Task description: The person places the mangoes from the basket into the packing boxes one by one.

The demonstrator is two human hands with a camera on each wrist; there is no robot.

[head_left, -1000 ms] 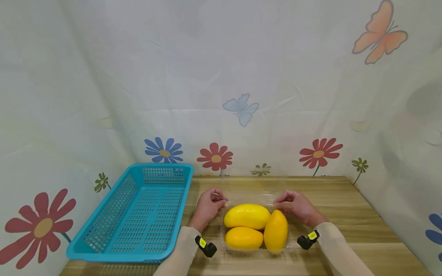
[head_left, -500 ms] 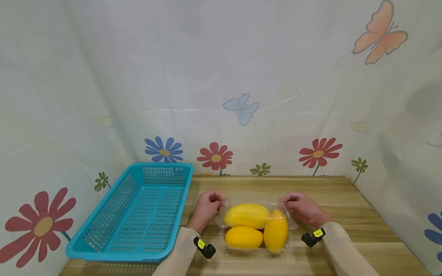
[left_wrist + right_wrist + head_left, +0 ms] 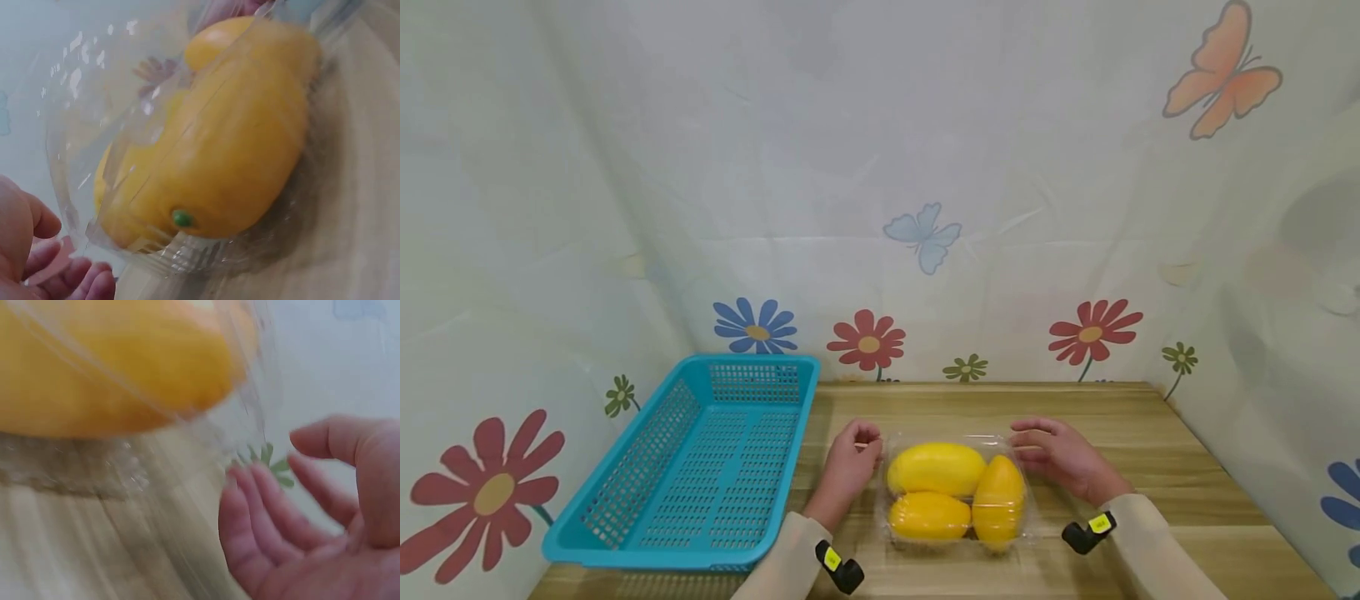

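A clear plastic clamshell box (image 3: 1031, 510) lies on the table with its lid down over three mangoes. One mango (image 3: 936, 469) lies crosswise at the back, a shorter mango (image 3: 929, 517) in front of it, and a third mango (image 3: 998, 500) points lengthwise on the right. A green stem nub (image 3: 182, 218) shows in the left wrist view. My left hand (image 3: 848, 467) hovers by the box's back left corner, fingers loosely bent around nothing. At the back right corner, my right hand (image 3: 1063, 457) has its fingers spread loosely, a small gap from the plastic.
A blue perforated plastic basket (image 3: 730, 483) stands on the left, with nothing in it. The wooden tabletop (image 3: 1180, 467) reaches back to a flowered cloth backdrop (image 3: 1000, 292), which also hangs along both sides.
The raised lid has come down over the mangoes. Both hands have let go of it, the right drawing away to the right and the left slightly outward.
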